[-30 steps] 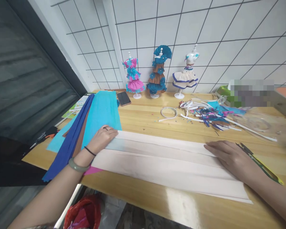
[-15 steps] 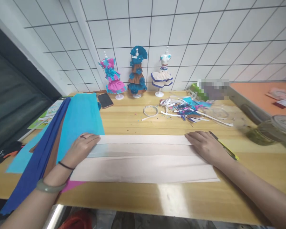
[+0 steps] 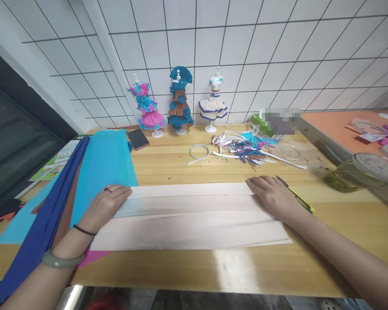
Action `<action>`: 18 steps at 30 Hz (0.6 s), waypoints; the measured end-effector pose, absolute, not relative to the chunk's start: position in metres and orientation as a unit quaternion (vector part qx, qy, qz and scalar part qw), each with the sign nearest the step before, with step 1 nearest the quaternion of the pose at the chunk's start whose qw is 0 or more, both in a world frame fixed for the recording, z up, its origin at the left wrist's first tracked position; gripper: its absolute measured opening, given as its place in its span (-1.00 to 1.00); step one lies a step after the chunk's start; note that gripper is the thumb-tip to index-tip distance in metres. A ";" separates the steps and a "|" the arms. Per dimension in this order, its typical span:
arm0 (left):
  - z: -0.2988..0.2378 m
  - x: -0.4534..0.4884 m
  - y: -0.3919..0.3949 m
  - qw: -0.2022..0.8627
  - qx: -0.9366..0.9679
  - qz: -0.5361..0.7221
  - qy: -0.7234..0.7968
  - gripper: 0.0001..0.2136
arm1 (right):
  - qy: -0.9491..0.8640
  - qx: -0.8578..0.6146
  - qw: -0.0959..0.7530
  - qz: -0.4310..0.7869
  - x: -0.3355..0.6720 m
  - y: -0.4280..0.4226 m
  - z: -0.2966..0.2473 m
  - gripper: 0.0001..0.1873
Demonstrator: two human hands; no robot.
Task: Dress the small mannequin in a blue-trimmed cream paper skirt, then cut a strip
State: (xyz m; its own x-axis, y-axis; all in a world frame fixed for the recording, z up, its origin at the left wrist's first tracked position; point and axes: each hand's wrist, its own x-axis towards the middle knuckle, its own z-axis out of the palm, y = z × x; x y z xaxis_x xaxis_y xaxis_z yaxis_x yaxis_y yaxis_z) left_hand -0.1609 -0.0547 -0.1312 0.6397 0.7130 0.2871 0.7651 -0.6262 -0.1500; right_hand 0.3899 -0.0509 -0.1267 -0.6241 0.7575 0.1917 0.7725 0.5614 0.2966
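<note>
A pale pinkish-white sheet of crepe paper (image 3: 187,230) lies lengthwise before me, with long creases and a narrow folded band along its far edge. My left hand (image 3: 108,202) is closed on the band's left end, fingertips pointing inward and the thumb hidden. At the opposite end my right hand (image 3: 271,196) is closed on the paper, its thumb also out of sight. Just beyond my right hand lies a yellow and black utility knife (image 3: 297,196). Blue crepe paper (image 3: 101,168) and a dark blue folded strip (image 3: 48,219) lie by my left arm.
Three small dress forms in paper dresses, a pink one (image 3: 148,107), a brown-teal one (image 3: 180,103) and a cream one (image 3: 213,105), stand by the wall. A phone (image 3: 138,139), coiled tubing (image 3: 199,151), paper scraps (image 3: 248,146) and a jar (image 3: 358,172) lie farther back.
The view has shifted slightly, so the scene sits a little further left. Both hands stay at the paper's ends, while its middle crease now runs more slanted.
</note>
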 end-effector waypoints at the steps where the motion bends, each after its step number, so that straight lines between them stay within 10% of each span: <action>1: -0.131 -0.160 -0.055 0.130 -0.895 -0.105 -0.414 -0.72 | -0.882 -0.433 0.021 -0.183 0.390 -0.051 -0.127 -0.65; 18: -0.132 -0.155 -0.058 0.145 -0.883 -0.108 -0.434 -0.72 | -0.878 -0.418 0.023 -0.234 0.391 -0.051 -0.135 -0.66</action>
